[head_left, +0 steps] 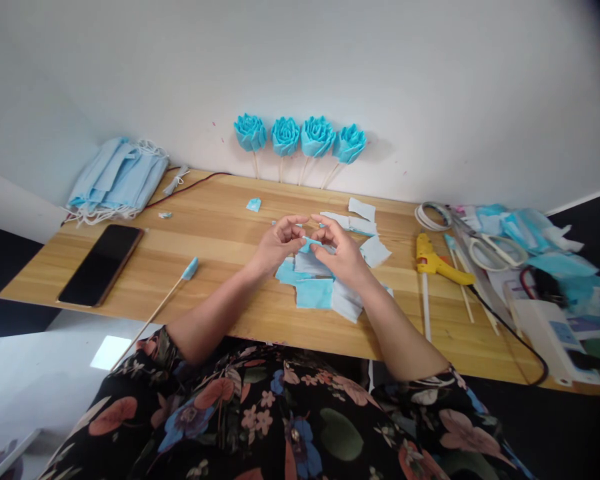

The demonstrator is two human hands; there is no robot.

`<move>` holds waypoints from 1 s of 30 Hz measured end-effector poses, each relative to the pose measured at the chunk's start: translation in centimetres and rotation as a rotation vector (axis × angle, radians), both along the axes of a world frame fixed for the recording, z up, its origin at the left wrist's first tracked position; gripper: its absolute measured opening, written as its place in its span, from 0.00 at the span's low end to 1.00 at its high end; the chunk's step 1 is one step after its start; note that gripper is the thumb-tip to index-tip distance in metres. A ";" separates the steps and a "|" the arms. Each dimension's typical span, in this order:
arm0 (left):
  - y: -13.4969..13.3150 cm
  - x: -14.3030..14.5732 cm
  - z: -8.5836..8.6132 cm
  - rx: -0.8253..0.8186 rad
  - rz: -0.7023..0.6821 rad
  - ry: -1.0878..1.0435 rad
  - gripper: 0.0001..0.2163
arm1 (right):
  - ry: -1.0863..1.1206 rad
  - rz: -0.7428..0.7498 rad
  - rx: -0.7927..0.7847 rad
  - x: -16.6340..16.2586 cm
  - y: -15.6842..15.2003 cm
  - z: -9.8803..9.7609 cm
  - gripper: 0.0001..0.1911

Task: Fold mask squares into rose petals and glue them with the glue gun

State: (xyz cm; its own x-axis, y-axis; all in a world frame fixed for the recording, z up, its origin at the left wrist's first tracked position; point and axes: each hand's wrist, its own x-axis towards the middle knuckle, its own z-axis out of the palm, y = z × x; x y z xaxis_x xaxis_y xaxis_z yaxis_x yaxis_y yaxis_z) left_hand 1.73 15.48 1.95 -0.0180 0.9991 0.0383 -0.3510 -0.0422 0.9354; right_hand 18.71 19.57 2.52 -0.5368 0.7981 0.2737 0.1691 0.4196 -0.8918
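Between my two hands is a small blue fabric piece (310, 245), pinched at its edges above the table. My left hand (280, 247) grips its left side with thumb and fingertips. On the opposite side, my right hand (339, 250) has thumb and curled fingers closed on it. Below them lie several cut blue and white fabric pieces (314, 293), overlapping on the wood. More pale pieces (375, 251) are scattered just past my right hand. A stick with a blue wrapped tip (190, 268) rests to the left, overhanging the table's front edge.
Several blue fabric roses (285, 137) on sticks lean against the wall. A stack of face masks (117, 177) and a phone (101, 265) lie left. On the right are a yellow glue gun (437, 262) with its cord, a tape roll (433, 217), scissors (497, 252) and blue scraps (565, 263).
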 end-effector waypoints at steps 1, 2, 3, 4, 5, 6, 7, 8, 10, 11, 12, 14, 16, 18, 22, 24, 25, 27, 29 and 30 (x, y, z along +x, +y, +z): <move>0.1 -0.1 -0.1 0.002 0.011 -0.014 0.18 | -0.006 -0.002 0.008 0.1 0.1 0.0 0.29; 0.1 -0.2 -0.1 0.004 0.026 -0.026 0.17 | -0.011 -0.009 0.016 0.2 0.2 0.0 0.30; 0.2 -0.2 -0.1 0.004 0.040 -0.035 0.17 | -0.012 -0.021 0.022 0.4 0.3 -0.1 0.30; 0.2 -0.3 -0.1 0.001 0.050 -0.038 0.17 | -0.009 -0.036 0.025 0.5 0.4 -0.1 0.31; 0.2 -0.3 -0.1 -0.004 0.056 -0.038 0.17 | -0.002 -0.046 0.021 0.6 0.5 -0.1 0.31; 0.2 -0.3 -0.1 -0.011 0.058 -0.034 0.17 | 0.008 -0.049 0.012 0.6 0.5 -0.1 0.30; 0.3 -0.3 -0.1 -0.016 0.057 -0.033 0.17 | 0.018 -0.044 -0.002 0.7 0.6 -0.1 0.30; 0.2 -0.3 -0.1 -0.019 0.052 -0.033 0.17 | 0.026 -0.034 -0.017 0.6 0.6 -0.1 0.29; 0.2 -0.1 -0.2 -0.021 0.037 -0.035 0.17 | 0.027 -0.012 -0.038 0.5 0.5 -0.1 0.29; 0.2 0.0 -0.3 -0.021 0.028 -0.037 0.17 | 0.024 -0.005 -0.043 0.5 0.4 -0.1 0.29; 0.2 0.0 -0.4 -0.023 0.019 -0.038 0.17 | 0.019 0.000 -0.045 0.4 0.4 -0.1 0.29; 0.1 0.2 -0.5 -0.031 0.002 -0.036 0.17 | 0.010 0.001 -0.046 0.2 0.3 -0.1 0.29; 0.1 0.3 -0.6 -0.033 -0.008 -0.039 0.16 | 0.001 -0.005 -0.035 0.2 0.2 -0.1 0.28; 0.1 0.3 -0.6 -0.025 -0.015 -0.046 0.16 | -0.005 -0.010 -0.017 0.2 0.2 0.0 0.27; 0.2 0.1 -0.5 -0.040 -0.030 -0.075 0.18 | -0.006 -0.005 -0.006 0.4 0.2 0.3 0.27; 0.3 0.1 -0.4 -0.061 -0.032 -0.095 0.18 | -0.010 -0.018 -0.011 0.5 0.3 0.4 0.28; 0.3 0.0 -0.4 -0.067 -0.031 -0.104 0.19 | -0.013 -0.036 -0.015 0.6 0.4 0.4 0.28; 0.3 0.0 -0.3 -0.073 -0.029 -0.121 0.19 | -0.009 -0.097 -0.026 0.8 0.7 0.3 0.29; 0.3 -0.1 -0.2 -0.076 -0.015 -0.127 0.19 | 0.017 -0.172 -0.038 1.0 1.0 0.3 0.29; 0.3 -0.1 -0.1 -0.081 -0.003 -0.125 0.19 | 0.035 -0.200 -0.041 1.1 1.2 0.3 0.29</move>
